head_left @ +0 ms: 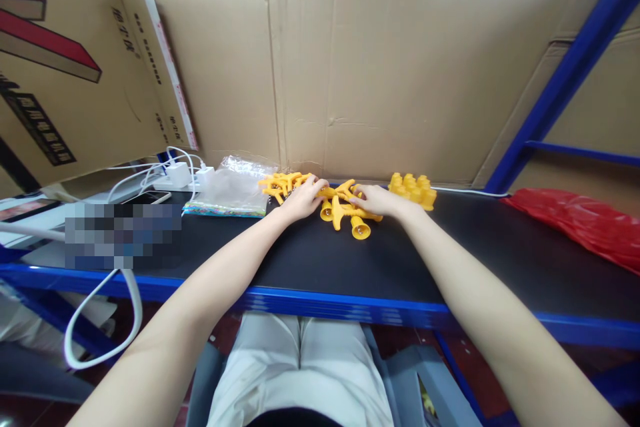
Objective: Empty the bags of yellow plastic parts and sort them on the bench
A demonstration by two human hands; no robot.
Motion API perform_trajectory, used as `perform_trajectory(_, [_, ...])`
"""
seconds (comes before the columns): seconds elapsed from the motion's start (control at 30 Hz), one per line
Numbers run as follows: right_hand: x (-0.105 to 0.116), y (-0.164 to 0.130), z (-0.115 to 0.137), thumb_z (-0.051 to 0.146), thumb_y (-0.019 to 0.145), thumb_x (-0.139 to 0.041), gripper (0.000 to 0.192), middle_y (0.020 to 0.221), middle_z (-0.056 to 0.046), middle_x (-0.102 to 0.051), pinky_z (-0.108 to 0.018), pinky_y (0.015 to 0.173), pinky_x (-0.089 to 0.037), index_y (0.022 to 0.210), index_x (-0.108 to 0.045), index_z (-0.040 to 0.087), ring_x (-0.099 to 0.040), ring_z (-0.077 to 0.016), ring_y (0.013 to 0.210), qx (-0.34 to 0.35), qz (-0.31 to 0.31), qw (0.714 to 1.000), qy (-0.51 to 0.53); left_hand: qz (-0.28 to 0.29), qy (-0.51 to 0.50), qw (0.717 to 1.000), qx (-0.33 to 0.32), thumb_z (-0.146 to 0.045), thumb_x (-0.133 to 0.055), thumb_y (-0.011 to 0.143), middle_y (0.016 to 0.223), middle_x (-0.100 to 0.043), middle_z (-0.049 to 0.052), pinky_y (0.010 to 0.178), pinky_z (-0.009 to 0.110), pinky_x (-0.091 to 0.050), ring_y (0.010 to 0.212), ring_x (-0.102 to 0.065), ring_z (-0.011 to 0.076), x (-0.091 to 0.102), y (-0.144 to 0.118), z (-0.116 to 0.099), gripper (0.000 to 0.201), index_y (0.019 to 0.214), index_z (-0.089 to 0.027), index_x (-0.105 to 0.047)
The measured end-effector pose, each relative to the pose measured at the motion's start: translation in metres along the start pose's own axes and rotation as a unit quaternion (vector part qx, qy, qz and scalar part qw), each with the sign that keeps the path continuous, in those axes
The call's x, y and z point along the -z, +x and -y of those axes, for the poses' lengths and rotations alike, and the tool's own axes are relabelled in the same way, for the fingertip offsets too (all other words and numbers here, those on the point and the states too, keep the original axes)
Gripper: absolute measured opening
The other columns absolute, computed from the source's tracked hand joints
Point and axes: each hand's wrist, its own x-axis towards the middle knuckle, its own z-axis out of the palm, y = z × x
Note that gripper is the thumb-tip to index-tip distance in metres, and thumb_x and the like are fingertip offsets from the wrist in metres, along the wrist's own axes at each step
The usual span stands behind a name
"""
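Both my hands reach across a black table top (320, 260) to a cluster of yellow plastic parts. My left hand (300, 199) rests palm down on a branched yellow sprue piece (281, 184), fingers curled over it. My right hand (377, 200) lies on another yellow moulded piece with cup-shaped ends (350, 219). Whether either hand truly grips its piece is hard to tell. A block of yellow cup-shaped parts (414, 188) sits just right of my right hand, untouched.
A clear plastic bag (231, 188) lies left of the parts, with white chargers and cables (175, 175) beyond it. A red plastic bag (580, 227) lies at the right. Cardboard sheets (380, 80) wall the back; blue shelf posts (560, 87) stand at the right.
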Motion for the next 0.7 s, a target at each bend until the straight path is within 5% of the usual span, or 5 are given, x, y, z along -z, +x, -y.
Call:
perform_trajectory(0.4, [-0.01,0.007,-0.005,0.039,0.087,-0.048,0.027,0.089,-0.007,-0.07,-0.025,0.061,-0.041,0.092,-0.064,0.018,-0.062,-0.0178,0.074,0.038,-0.019,0.999,0.02,-0.192,-0.058,0.979,-0.024,-0.022,-0.043,0.092,0.111,-0.047,0.009,0.089,0.033,-0.048,0.104,-0.054,0.017,0.017,0.009,-0.012,0.026,0.117,-0.019,-0.048])
perform_trajectory(0.63, [-0.006,0.003,0.005,0.037,0.087,-0.05,0.04,0.098,-0.01,-0.067,-0.034,0.078,-0.047,0.12,-0.055,0.016,-0.062,-0.0212,0.085,0.12,-0.206,0.964,0.117,-0.247,-0.055,0.966,-0.057,-0.021,-0.042,0.092,0.118,-0.046,0.013,0.094,0.037,-0.045,0.112,-0.05,0.0195,0.023,0.011,-0.023,0.033,0.125,-0.019,-0.039])
perform_trajectory(0.7, [-0.004,0.0,0.014,0.035,0.085,-0.052,0.043,0.1,-0.01,-0.066,-0.036,0.079,-0.049,0.124,-0.051,0.016,-0.062,-0.0195,0.082,0.176,-0.206,0.941,0.204,-0.244,-0.048,0.964,-0.09,-0.02,-0.042,0.092,0.119,-0.046,0.013,0.095,0.038,-0.045,0.113,-0.05,0.0201,0.025,0.012,-0.028,0.034,0.126,-0.019,-0.038])
